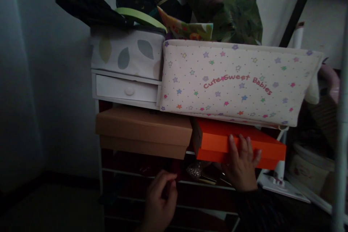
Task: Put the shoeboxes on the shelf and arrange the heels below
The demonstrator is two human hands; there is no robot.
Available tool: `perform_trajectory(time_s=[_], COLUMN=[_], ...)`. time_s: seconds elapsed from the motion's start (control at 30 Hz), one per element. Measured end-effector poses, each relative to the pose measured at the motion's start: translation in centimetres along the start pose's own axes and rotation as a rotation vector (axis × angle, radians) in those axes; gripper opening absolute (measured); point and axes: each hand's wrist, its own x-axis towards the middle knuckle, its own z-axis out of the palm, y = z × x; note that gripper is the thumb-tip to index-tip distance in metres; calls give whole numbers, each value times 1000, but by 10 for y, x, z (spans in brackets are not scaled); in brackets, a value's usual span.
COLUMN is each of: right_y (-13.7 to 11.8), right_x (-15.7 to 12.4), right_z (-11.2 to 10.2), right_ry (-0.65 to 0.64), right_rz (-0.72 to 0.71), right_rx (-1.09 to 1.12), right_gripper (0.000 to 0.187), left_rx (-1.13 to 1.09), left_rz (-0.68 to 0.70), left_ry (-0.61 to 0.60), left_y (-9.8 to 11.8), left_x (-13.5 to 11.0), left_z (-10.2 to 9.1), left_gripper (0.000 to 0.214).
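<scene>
My right hand (243, 166) lies against the front of an orange box (212, 145), its fingers spread and flat on the lid's side. The thumb is mostly hidden low by the box's bottom edge. The orange box juts out at a slant from the rack's upper shelf, under a white storage bin. Lower and to the left, my left hand (161, 199) hangs in front of the rack with its fingers curled in. Nothing shows in it, and it touches no box. A brown cardboard box (144, 127) sits left of the orange one.
Above, the white star-print bin (231, 79) holds bags, beside a leaf-print bin (127, 52) on a small white drawer (126, 88). A glittery shoe (196, 168) stands on the shelf below. A pale pole (341, 116) and a tub (310, 166) stand at right.
</scene>
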Motion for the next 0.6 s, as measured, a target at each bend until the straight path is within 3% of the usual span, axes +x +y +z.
perform_trajectory(time_s=[0.13, 0.27, 0.33, 0.47, 0.6], right_y=[4, 6, 5, -5, -15], right_x=[-5, -15, -21, -36, -55], right_z=[-15, -37, -51, -76, -88], right_ry=[-6, 21, 40, 49, 88], right_rz=[-33, -71, -80, -60, -37], right_rx=[-36, -56, -51, -5, 31], right_gripper=[94, 91, 89, 86, 86], left_rx=[-81, -370, -497, -657, -847], left_rz=[-143, -423, -498, -592, -725], left_ry=[-193, -349, -398, -391, -341], left_y=[6, 5, 3, 6, 24], left_x=[-1, 1, 1, 0, -1], left_z=[12, 25, 31, 39, 38], left_gripper=[17, 29, 38, 57, 72])
